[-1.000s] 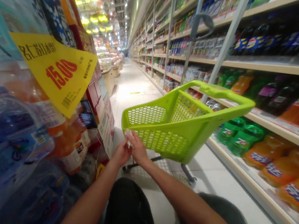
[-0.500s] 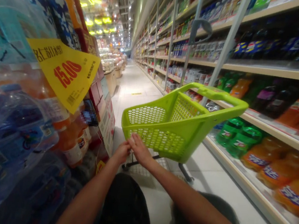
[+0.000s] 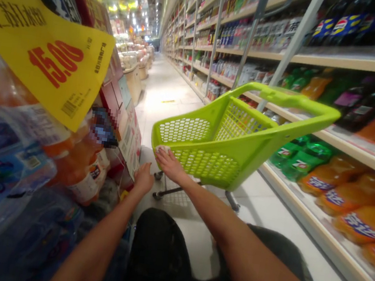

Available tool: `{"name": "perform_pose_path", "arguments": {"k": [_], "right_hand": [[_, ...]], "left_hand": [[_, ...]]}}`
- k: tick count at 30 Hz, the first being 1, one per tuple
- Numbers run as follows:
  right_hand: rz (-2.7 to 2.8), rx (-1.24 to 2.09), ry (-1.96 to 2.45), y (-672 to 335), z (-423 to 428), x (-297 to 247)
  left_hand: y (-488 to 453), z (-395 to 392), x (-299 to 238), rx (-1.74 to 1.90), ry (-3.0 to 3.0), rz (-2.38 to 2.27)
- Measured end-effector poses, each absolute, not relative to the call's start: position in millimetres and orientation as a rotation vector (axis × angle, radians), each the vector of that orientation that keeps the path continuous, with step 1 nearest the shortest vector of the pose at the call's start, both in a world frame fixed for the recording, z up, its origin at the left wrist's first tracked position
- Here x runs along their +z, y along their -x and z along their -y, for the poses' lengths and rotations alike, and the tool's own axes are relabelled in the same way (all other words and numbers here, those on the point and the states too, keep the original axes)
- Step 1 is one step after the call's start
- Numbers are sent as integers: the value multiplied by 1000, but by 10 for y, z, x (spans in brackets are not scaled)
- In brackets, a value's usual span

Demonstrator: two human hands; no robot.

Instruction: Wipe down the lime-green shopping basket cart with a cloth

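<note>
Beside the front edge of the bottom shelf (image 3: 299, 199), where orange bottles (image 3: 359, 223) lean in a row, a green cart (image 3: 255, 151) stands on the floor (image 3: 255, 204). Near its front corner, at the end away from the handle, the person's right hand (image 3: 169, 162) lies against the side, fingers extended over a whitish wad (image 3: 159, 148); I cannot tell whether they pinch it. Just off that corner, the left hand (image 3: 144, 177) hovers with thumb up, its grip unclear from here. Opposite hangs a yellow sign (image 3: 58, 59).
</note>
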State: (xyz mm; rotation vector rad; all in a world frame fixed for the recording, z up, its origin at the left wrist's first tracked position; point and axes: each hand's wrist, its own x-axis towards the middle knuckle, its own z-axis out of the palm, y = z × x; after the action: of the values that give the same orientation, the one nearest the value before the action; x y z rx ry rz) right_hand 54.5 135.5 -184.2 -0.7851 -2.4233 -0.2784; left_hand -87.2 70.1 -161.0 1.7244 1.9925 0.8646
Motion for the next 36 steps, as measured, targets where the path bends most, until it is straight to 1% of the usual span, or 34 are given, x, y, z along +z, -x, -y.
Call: {"name": "perform_pose_path", "arguments": {"k": [4,7,9,13,16,22,24,26,32,34,36], "right_hand": [[2482,-200,852,-613,-1244,-2220],[2509,-191,859,-739,-1130,-2319],[2466,-245,837,-820,-1101,-2228],[2273,-423,813,-915,-1197,-1869],[2207,-506,829,-959,-1310,-1805],[2307,-487,885,-1113,-1266,-2351],[2327,-483,890,-1189,-1195,-2433],[2321,-501,875,-1263,-1141,-2364],[2154,-529,930,-1421,-1210,-1800],[2149,-510,961,-1461,-1265,-1779],[2194,-482,975,-1503,-1283,-1899]], "left_hand": [[762,-635,-1651,607,-1912,-2009],[686,-612,-1669,503,-1962,-2009],[659,-620,-1672,449,-2010,-2037],[603,-673,-1633,309,-2117,-2154],[512,-702,-1559,220,-2193,-2198],[308,-672,-1510,136,-2458,-2075],[270,-664,-1531,105,-2503,-2051],[238,-666,-1539,95,-2522,-2052],[111,-723,-1450,187,-2534,-2130],[53,-728,-1421,184,-2544,-2118],[-4,-716,-1409,158,-2561,-2092]]}}
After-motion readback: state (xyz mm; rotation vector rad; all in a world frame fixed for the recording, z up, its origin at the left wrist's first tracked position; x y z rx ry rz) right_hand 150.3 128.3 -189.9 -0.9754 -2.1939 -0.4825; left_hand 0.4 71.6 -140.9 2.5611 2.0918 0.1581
